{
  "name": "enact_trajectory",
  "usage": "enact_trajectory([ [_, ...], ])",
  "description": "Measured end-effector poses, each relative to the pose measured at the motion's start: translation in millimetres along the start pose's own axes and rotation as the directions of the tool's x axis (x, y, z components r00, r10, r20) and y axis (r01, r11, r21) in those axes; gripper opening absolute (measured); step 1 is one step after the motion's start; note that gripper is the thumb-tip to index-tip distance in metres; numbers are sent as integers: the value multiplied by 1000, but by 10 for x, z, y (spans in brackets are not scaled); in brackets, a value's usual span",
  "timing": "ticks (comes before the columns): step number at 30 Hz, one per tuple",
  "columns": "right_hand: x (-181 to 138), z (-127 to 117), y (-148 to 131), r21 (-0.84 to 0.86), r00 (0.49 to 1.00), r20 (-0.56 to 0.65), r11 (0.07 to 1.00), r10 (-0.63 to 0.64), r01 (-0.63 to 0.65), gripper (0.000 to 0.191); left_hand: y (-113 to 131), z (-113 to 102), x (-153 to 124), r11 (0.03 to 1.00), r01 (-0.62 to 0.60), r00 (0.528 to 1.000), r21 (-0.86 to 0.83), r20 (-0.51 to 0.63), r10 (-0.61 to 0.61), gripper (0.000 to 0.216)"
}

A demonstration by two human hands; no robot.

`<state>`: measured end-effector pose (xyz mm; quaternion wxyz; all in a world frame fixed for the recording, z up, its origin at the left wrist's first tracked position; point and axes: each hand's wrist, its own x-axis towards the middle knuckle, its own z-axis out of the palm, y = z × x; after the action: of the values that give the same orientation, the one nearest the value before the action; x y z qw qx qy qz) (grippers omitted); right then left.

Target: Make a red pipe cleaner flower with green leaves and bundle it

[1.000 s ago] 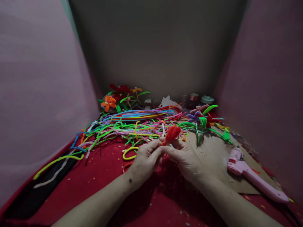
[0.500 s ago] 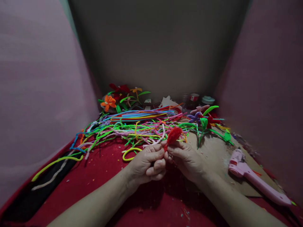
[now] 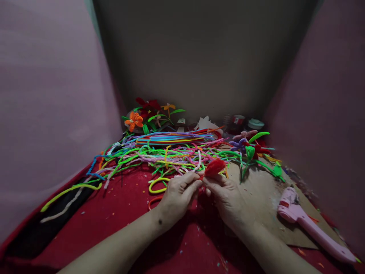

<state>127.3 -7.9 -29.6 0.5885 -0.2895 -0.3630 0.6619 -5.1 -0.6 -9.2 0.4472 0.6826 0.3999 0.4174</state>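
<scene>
Both my hands meet at the middle of the red cloth (image 3: 114, 217). My left hand (image 3: 178, 196) and my right hand (image 3: 225, 196) pinch a small fuzzy red pipe-cleaner piece (image 3: 214, 167) between their fingertips. The red piece sticks up and to the right from the fingers. Just beyond it lies a tangled pile of coloured pipe cleaners (image 3: 159, 154). A yellow-green loop (image 3: 155, 184) lies to the left of my left hand.
A pink glue gun (image 3: 308, 224) lies on a cardboard sheet (image 3: 262, 198) at the right. Finished pipe-cleaner flowers stand at the back left (image 3: 142, 116) and back right (image 3: 251, 146). Small jars (image 3: 245, 123) stand by the back wall. Pink walls close in both sides.
My left hand's fingers uncurled from a loose fist into a pinch at the red piece. The red piece tilted lower to the right. The view shifted slightly.
</scene>
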Motion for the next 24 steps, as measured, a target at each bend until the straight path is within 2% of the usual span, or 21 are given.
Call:
enact_trajectory([
  [3,21,-32,-14,-4,998,49,1000,31,-31,17,29,14,37,922,247,968,-299,113,-222,23],
  [5,45,-51,-29,0,997,62,999,54,-54,19,19,17,57,822,340,939,-457,204,-276,23],
  [9,84,-79,-34,15,996,55,998,66,-67,19,-58,-1,71,628,464,880,-625,406,-246,17],
  [14,75,-97,-12,-7,996,81,999,39,-39,13,-134,-17,69,533,521,839,-667,514,-177,14],
  [16,66,-95,-11,-14,997,77,1000,23,-22,14,-142,-11,71,528,526,835,-667,522,-172,15],
  [19,55,-90,-10,-22,999,54,1000,3,-2,15,-124,-5,74,578,504,847,-642,498,-186,16],
  [24,7,-65,-65,-117,998,20,991,-64,66,14,-49,-38,73,801,373,901,-468,390,-192,20],
])
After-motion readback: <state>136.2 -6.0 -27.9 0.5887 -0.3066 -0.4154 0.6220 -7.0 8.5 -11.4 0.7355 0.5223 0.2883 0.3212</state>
